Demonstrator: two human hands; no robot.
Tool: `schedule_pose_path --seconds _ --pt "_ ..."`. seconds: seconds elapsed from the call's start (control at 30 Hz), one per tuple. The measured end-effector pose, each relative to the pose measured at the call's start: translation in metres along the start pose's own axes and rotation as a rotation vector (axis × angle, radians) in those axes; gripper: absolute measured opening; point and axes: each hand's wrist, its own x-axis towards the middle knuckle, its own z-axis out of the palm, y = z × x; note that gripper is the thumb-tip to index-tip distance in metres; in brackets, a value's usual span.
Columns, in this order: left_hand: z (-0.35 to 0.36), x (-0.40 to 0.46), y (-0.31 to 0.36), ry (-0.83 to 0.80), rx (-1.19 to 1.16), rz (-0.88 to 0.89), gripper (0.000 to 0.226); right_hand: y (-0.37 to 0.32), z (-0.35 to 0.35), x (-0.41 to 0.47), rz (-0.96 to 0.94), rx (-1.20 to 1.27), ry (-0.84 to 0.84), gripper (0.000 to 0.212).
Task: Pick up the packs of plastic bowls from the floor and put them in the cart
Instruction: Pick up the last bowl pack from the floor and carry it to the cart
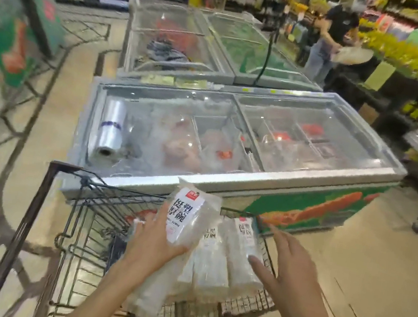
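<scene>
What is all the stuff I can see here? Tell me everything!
pack of bowls in hand: one, clear with white label, held over the cart
packs in cart: at least two, clear, lying in the basket
cart: one, dark wire, in front of the freezer
freezers: three, glass-topped, grey, middle of the aisle
bag roll: one, clear, on the nearest freezer lid
shelves: several, colourful goods, far right
other person: one, dark top, by the shelves
left hand: gripping the held pack
right hand: fingers straight, at the cart's right edge
</scene>
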Motion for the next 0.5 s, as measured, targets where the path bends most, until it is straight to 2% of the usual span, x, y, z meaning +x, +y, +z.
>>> schedule_pose_path --seconds 0.07,0.27,0.37,0.5 --pt "0.013 0.021 0.000 0.085 -0.014 -0.126 0.130 0.016 0.007 0.043 -0.111 0.017 -0.051 0.078" --pt "0.033 0.054 -0.027 0.210 -0.110 -0.368 0.131 0.026 0.027 0.108 -0.278 0.025 -0.217 0.079" --pt "0.046 0.064 -0.046 0.248 -0.073 -0.501 0.133 0.028 0.044 0.128 -0.324 0.028 -0.295 0.079" --pt "0.065 0.080 -0.063 0.259 -0.039 -0.590 0.131 0.036 0.061 0.139 -0.344 -0.004 -0.351 0.078"
